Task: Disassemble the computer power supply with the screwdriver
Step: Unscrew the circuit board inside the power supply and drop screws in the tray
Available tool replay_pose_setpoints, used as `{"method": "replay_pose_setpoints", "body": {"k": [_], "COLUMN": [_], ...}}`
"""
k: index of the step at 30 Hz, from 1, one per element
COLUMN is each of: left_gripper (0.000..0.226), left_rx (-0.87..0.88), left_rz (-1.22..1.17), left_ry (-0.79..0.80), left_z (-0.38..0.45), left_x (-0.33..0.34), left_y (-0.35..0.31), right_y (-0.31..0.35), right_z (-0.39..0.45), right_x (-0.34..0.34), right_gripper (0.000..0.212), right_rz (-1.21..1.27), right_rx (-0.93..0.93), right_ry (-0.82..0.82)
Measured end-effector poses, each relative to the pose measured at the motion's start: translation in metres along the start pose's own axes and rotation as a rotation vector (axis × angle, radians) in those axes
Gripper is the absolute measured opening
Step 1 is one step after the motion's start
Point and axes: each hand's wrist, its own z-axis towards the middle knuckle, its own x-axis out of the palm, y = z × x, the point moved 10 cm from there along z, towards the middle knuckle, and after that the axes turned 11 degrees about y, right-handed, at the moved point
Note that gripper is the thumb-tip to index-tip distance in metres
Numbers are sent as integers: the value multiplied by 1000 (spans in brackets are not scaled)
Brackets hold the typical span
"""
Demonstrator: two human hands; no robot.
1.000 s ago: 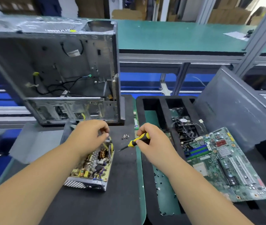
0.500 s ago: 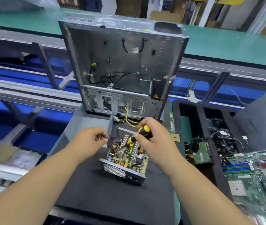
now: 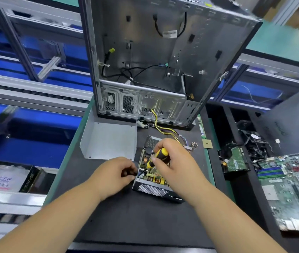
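In the head view, the right hand (image 3: 177, 165) grips the yellow-and-black screwdriver (image 3: 157, 157), its tip down inside the opened power supply (image 3: 154, 187) at centre frame. The left hand (image 3: 116, 175) has its fingers curled against the unit's left edge; whether they pinch anything I cannot tell. The empty computer case (image 3: 163, 57) stands behind, upper centre. A motherboard (image 3: 291, 189) lies at right.

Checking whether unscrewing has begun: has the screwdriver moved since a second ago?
Yes. The screwdriver has gone from the mat right of the power supply to over its board, tip down, in the right hand.
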Motion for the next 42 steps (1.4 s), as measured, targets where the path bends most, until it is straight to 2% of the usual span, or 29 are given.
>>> {"method": "replay_pose_setpoints", "body": {"k": [4, 11, 17, 22, 25, 28, 30, 31, 33, 35, 38, 42], "left_gripper": [19, 23, 17, 17, 21, 21, 18, 17, 19, 30, 16, 23], "left_rx": [96, 185, 212, 209, 210, 223, 227, 227, 222, 227, 228, 222], "left_rz": [3, -28, -33, 38, 65, 70, 66, 66, 74, 73, 65, 66], "left_ry": [14, 18, 8, -3, -12, -15, -21, -26, -22, -6, -29, -43], "left_z": [2, 7, 11, 13, 14, 14, 14, 14, 14, 14, 13, 12], "left_x": [3, 4, 7, 8, 10, 9, 8, 7, 7, 8, 6, 7], "left_y": [-3, -3, -1, -1, 0, -3, -4, -4, -4, -5, -5, -4], "right_y": [8, 29, 48, 41, 39, 39, 40, 42, 45, 48, 45, 48], "right_z": [1, 4, 6, 8, 7, 5, 4, 5, 10, 15, 15, 13], "right_x": [8, 18, 29, 23, 24, 26, 22, 20, 21, 27, 30, 28], "right_gripper": [20, 16, 16, 23, 24, 21, 9, 9, 21, 18, 9, 11], "right_rz": [-101, -258, -305, -206, -230, -261, -298, -335, -425, -467, -357, -259], "right_rx": [6, -13, -69, -20, -15, -16, 21, 42, 94, 130, 145, 117], "right_ry": [3, 31, 139, 190, 221, 214, 169, 140, 112, 104, 94, 139]}}
